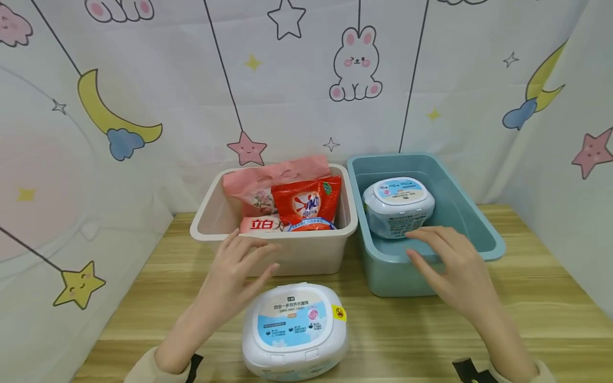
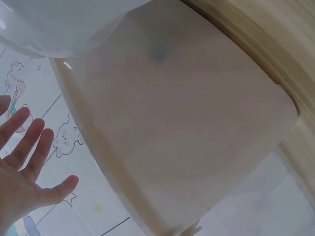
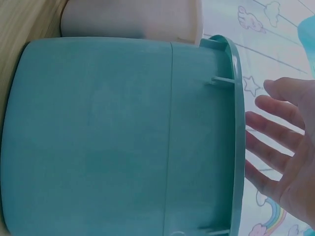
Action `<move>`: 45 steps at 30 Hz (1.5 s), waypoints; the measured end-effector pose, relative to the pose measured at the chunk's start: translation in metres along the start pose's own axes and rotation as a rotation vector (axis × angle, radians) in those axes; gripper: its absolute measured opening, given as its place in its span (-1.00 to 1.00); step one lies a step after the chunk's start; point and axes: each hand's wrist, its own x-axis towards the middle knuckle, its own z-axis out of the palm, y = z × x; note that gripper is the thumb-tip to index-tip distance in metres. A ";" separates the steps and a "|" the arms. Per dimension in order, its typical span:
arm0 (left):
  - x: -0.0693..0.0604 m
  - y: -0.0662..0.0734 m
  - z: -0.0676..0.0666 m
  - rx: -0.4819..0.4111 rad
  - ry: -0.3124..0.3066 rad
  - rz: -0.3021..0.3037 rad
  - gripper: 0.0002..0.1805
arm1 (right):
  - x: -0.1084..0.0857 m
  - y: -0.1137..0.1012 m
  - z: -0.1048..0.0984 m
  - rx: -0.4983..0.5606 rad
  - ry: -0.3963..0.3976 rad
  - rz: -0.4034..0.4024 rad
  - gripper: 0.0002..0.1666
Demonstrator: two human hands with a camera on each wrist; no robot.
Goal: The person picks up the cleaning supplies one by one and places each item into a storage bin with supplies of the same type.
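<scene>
My left hand hovers in front of the cream bin, fingers apart and holding nothing. Below and to the right of it, a white laundry pod tub with a blue-printed lid lies on the table. Over the front rim of the teal bin hangs my right hand, its fingers spread and free of any object. Inside that bin sits a second laundry pod tub, just beyond the right fingertips. In the right wrist view, the right hand is beside the teal bin's rim.
A red detergent bag, a pink bag and a pink-and-white pack stand in the cream bin. The two bins are side by side on the wooden table. A cartoon-printed curtain closes off the back.
</scene>
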 end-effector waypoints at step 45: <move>-0.003 0.037 0.000 0.025 -0.277 0.070 -0.46 | -0.027 0.044 -0.038 0.046 -0.003 0.264 -0.55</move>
